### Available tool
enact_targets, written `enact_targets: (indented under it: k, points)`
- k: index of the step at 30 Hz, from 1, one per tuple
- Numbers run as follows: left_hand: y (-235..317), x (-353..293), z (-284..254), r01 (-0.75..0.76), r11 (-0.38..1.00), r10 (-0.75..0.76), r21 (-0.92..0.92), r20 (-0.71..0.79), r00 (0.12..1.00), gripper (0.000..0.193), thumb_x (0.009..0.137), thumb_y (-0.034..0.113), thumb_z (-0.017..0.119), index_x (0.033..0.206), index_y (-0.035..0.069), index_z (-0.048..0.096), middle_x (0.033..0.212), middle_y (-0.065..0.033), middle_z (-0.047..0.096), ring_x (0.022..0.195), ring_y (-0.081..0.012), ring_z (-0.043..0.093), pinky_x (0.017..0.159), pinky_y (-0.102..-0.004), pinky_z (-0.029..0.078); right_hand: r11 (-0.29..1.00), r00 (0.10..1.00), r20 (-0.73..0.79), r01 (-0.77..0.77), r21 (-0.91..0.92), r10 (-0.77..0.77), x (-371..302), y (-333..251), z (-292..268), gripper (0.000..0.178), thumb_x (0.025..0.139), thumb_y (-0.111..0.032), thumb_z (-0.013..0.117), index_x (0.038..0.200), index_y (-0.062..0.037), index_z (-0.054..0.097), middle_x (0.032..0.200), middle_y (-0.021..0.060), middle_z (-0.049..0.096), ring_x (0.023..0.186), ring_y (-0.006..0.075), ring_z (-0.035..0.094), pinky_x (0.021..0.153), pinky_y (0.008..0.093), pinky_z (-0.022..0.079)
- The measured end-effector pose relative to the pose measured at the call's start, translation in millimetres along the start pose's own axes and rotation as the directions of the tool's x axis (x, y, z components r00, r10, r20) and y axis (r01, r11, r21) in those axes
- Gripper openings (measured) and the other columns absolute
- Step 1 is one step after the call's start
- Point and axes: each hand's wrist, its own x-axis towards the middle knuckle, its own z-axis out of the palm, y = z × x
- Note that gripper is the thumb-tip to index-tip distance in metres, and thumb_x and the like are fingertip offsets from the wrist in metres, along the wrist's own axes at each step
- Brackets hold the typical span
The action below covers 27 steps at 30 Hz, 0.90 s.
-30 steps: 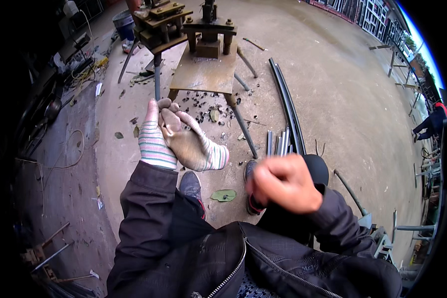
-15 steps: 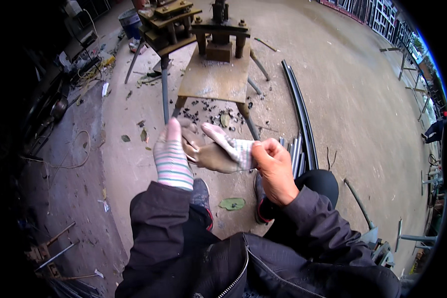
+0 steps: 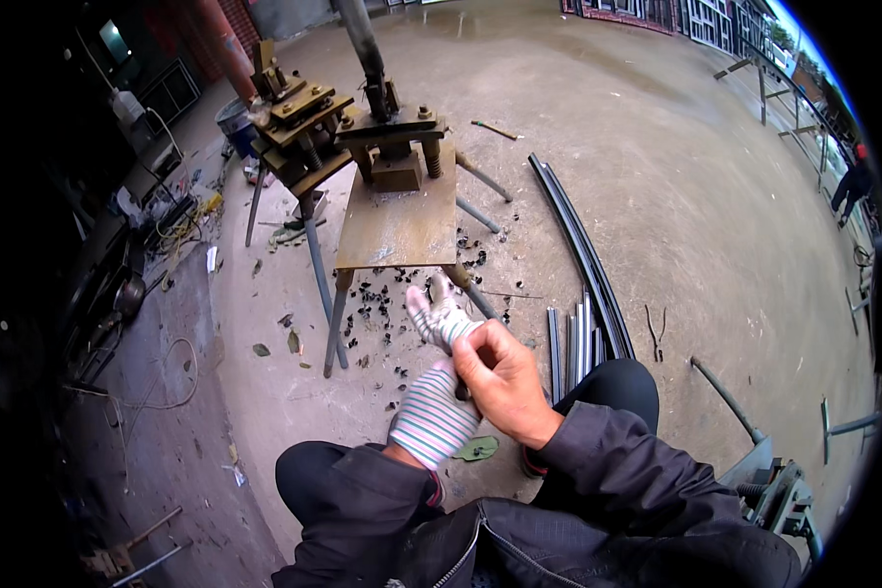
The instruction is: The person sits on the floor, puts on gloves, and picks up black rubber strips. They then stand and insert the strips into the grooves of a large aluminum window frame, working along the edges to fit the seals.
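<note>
As bare right fingers (image 3: 488,341) pinch it, striped loose glove (image 3: 441,318) extends forward-left.

Ahead of you stands a rusty press (image 3: 398,174) on splayed legs, with a second press (image 3: 302,132) at its left and a bucket (image 3: 235,129) behind that. Black scraps (image 3: 365,306) litter the floor below, and a green leaf (image 3: 476,449) lies nearer you. To your right, long dark bars (image 3: 580,257) lie beside shorter bars (image 3: 584,338). A thin cable (image 3: 188,388) curls to your left. Far right, you have trestles (image 3: 762,90) and a person (image 3: 850,186) in dark clothes and red headwear; frames (image 3: 708,22) stand at the back.
</note>
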Motion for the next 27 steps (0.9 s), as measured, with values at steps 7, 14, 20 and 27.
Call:
enact_targets:
  k: [7, 14, 20, 27]
  points:
    - [-36.7, 6.8, 16.4, 0.075, 0.98, -0.07, 0.187, -0.035, 0.997, 0.026, 0.095, 0.032, 0.062, 0.103, 0.008, 0.064, 0.09, -0.0185, 0.069, 0.084, -0.0378, 0.067, 0.072, -0.0438, 0.052, 0.958, 0.983, 0.112, 0.168, -0.231, -0.146, -10.2, 2.8, -6.6, 0.011, 0.097, -0.012, 0.065, 0.094, -0.0016, 0.061, 0.081, 0.0009, 0.058, 0.074, 0.0063, 0.053, 0.065, 0.0248, 0.044]
    - [-62.7, 4.0, 28.1, 0.152, 0.907, -0.175, -0.393, -0.023, 0.984, 0.036, 0.103, 0.031, 0.051, 0.118, 0.003, 0.066, 0.094, -0.0185, 0.071, 0.088, -0.0238, 0.069, 0.079, -0.0349, 0.052, 0.883, 0.96, 0.175, 0.27, -0.384, -0.217, 0.9, 0.8, -14.1, 0.012, 0.094, -0.007, 0.056, 0.103, 0.0003, 0.06, 0.088, 0.0173, 0.062, 0.079, 0.0296, 0.062, 0.073, 0.0381, 0.05]
    - [-11.8, 1.4, 6.9, 0.147, 0.985, -0.163, -0.095, -0.2, 0.966, 0.029, 0.101, 0.026, 0.052, 0.101, 0.002, 0.067, 0.086, -0.0214, 0.068, 0.078, -0.0359, 0.066, 0.072, -0.0433, 0.05, 0.61, 0.904, 0.371, 0.419, -0.672, -0.212, 16.4, 16.8, -28.7, 0.026, 0.082, 0.002, 0.054, 0.107, 0.0028, 0.06, 0.098, 0.0224, 0.061, 0.095, 0.0447, 0.058, 0.083, 0.0487, 0.047]
    - [-2.3, -2.3, 16.4, -0.15, 0.964, 0.184, 0.219, -0.146, 0.972, 0.023, 0.1, 0.019, 0.053, 0.09, 0.001, 0.063, 0.077, -0.0202, 0.063, 0.073, -0.0403, 0.062, 0.067, -0.0456, 0.048, 0.899, 0.974, 0.222, 0.139, -0.415, -0.048, 46.7, 17.3, -36.9, 0.041, 0.089, -0.001, 0.052, 0.129, 0.0005, 0.058, 0.107, 0.0228, 0.067, 0.099, 0.0335, 0.066, 0.087, 0.0418, 0.051]
